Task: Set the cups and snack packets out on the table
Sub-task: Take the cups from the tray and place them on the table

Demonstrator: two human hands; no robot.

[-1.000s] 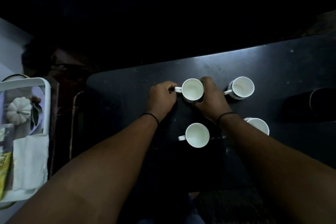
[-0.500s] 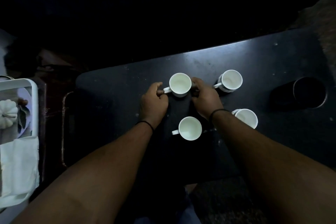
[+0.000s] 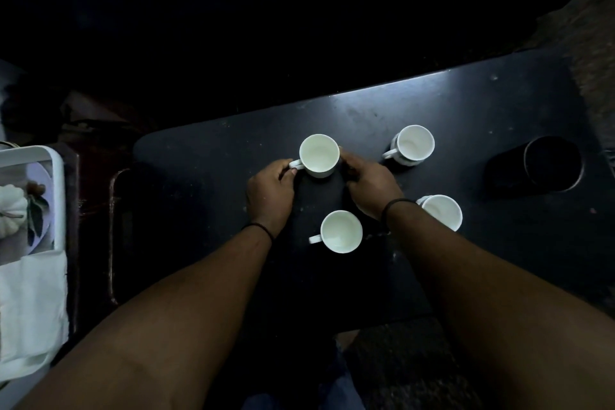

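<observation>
Several empty white cups stand upright on a dark table (image 3: 466, 103). My left hand (image 3: 269, 191) pinches the handle of the far left cup (image 3: 318, 155). My right hand (image 3: 371, 181) rests its fingertips against that cup's right side. A second cup (image 3: 412, 145) stands to the right, a third cup (image 3: 341, 231) is near me between my wrists, and a fourth cup (image 3: 444, 211) shows partly behind my right wrist. No snack packets are visible on the table.
A dark round container (image 3: 552, 163) stands at the table's right end. A white tray (image 3: 56, 176) at the far left holds a small white pumpkin (image 3: 11, 210) and a white cloth (image 3: 31, 306). The surroundings are very dark.
The view has shifted, so the cups appear lower and further left. My right hand has slid back from gripping the far left cup to touching its side. My left hand stays on the handle.
</observation>
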